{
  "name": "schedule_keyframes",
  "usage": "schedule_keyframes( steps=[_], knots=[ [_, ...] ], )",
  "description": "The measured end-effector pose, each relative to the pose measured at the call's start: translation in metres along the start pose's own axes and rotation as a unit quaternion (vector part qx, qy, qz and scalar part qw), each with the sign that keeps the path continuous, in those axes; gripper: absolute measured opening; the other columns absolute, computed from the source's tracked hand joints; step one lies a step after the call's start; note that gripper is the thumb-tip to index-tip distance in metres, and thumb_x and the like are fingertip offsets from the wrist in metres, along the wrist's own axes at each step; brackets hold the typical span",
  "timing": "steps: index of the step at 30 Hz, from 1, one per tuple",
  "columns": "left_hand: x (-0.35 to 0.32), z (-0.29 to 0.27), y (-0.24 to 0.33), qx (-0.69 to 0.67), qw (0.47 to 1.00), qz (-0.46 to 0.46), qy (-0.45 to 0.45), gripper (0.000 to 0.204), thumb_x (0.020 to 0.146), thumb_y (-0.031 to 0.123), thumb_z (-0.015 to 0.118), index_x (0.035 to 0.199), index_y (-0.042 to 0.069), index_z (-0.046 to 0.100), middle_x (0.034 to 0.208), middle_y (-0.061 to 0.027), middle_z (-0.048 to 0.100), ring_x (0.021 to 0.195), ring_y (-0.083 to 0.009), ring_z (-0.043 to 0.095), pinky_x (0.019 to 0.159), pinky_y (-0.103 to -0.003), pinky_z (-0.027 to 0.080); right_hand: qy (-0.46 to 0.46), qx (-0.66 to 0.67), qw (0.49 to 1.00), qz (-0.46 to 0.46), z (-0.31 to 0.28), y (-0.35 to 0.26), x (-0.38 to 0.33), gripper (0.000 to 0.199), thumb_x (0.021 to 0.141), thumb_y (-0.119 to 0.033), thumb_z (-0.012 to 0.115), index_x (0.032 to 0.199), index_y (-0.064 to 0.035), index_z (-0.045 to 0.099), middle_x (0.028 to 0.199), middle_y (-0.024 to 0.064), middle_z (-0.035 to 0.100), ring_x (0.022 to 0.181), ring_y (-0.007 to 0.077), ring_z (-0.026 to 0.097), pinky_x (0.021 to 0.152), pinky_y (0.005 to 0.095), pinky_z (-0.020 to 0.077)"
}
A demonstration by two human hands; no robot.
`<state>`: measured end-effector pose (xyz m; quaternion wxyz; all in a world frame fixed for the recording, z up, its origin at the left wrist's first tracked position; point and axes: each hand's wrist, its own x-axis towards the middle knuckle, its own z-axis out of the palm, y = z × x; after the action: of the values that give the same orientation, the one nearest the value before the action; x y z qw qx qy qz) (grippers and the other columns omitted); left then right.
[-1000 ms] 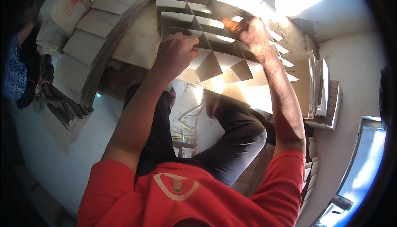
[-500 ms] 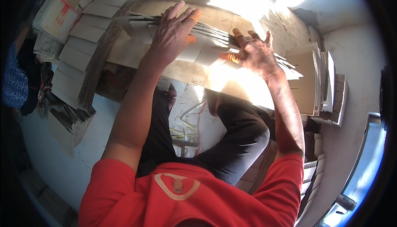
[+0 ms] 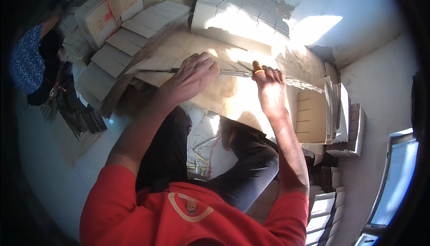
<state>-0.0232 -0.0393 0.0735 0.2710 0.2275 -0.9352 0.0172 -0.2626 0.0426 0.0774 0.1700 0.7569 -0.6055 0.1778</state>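
Nearest: red shirt [image 3: 179,214] of the seated person, dark trousers [image 3: 244,170] with knees bent, both bare forearms reaching forward.

Left hand [image 3: 192,78]: palm down on a flattened cardboard sheet [image 3: 224,91] that lies across the lap and floor; fingers [image 3: 204,62] held close together, curled over the sheet's far edge. Whether they grip or only press cannot be told.

Right hand [image 3: 268,84]: on the same far edge, just right of the left hand; fingers bunched and closed on the edge, an orange band [image 3: 258,71] on one raised finger.

Sheet: directly ahead of the knees, sunlit in its middle, its thin layered edge running left to right under both hands.

Right of it: upright slotted cardboard pieces [image 3: 313,116] leaning together, more stacks [image 3: 354,129] beside the wall.

Left: rows of flat cardboard blanks [image 3: 130,40] fanned on the floor, a taped box [image 3: 112,4] behind them.

Far: a tall pile of folded blanks [image 3: 242,13] against the wall, partly in sun.

Far left: another person in a blue patterned top [image 3: 27,62].
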Motion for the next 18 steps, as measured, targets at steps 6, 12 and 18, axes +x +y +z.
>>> schedule_keyframes(
  steps=[6,12,18],
  knots=[
    [-0.065,-0.063,-0.05,0.24,0.959,-0.031,0.145,0.033,0.071,-0.002,0.06,0.104,-0.005,0.059,0.095,-0.0144,0.059,0.086,-0.0257,0.055,0.072,-0.036,0.049,0.102,-0.157,0.982,0.007,-0.063,0.021,-0.036,0.045,0.089,-0.009,0.055,0.133,-0.0101,0.049,0.122,0.0144,0.058,0.124,0.0288,0.048,0.108,0.0493,0.0283],
    [-0.145,-0.024,-0.185,0.414,0.886,-0.2,0.062,0.017,0.082,0.004,0.056,0.099,0.002,0.059,0.093,-0.0075,0.058,0.092,-0.0236,0.055,0.077,-0.036,0.049,0.0,-0.335,0.933,0.13,-0.051,0.143,-0.114,0.046,0.091,-0.016,0.056,0.136,-0.0107,0.044,0.127,0.0126,0.054,0.125,0.0279,0.044,0.107,0.048,0.0271],
    [-0.17,0.02,-0.203,0.41,0.876,-0.249,-0.052,0.015,0.085,0.012,0.06,0.097,0.004,0.06,0.096,-0.0061,0.059,0.098,-0.0227,0.055,0.076,-0.036,0.049,-0.075,-0.32,0.908,0.259,-0.048,0.214,-0.188,0.05,0.082,-0.02,0.065,0.127,-0.0074,0.047,0.119,0.0106,0.054,0.114,0.0286,0.049,0.093,0.0443,0.0387]
  ],
)
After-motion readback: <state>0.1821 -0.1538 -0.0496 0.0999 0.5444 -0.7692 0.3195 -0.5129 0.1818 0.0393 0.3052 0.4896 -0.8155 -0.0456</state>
